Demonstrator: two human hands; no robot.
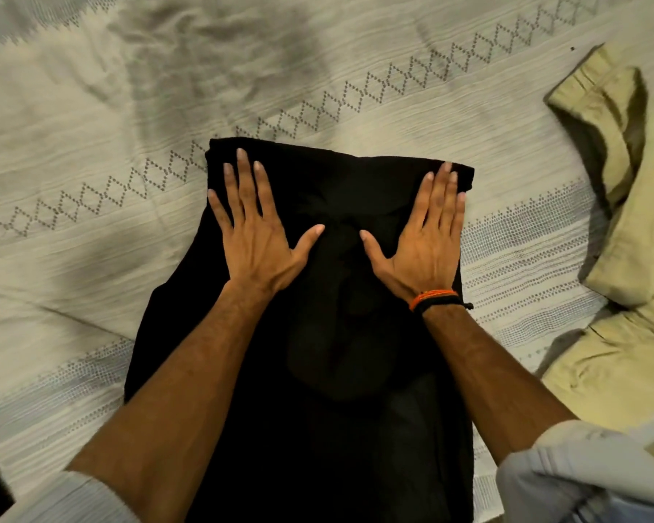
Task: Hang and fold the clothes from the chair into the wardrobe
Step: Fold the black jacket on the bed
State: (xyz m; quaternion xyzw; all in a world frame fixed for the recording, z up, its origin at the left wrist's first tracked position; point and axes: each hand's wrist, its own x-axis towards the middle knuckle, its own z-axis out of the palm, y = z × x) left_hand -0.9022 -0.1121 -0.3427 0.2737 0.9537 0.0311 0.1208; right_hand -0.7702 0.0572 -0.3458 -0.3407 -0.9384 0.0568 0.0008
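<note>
A black garment [340, 371] lies flat on a bed, its far end folded over into a thicker band. My left hand [252, 235] presses flat on the left part of that fold, fingers spread and straight. My right hand [427, 239] presses flat on the right part, fingers straight and pointing away from me, with an orange and black band at the wrist. Both palms rest on the cloth and grip nothing. The wardrobe and the chair are out of view.
The bed is covered by a cream bedspread [91, 183] with grey diamond stitching and striped bands. A crumpled pale yellow-green garment [627, 258] lies on it at the right edge. A light grey cloth [582, 477] shows at the bottom right.
</note>
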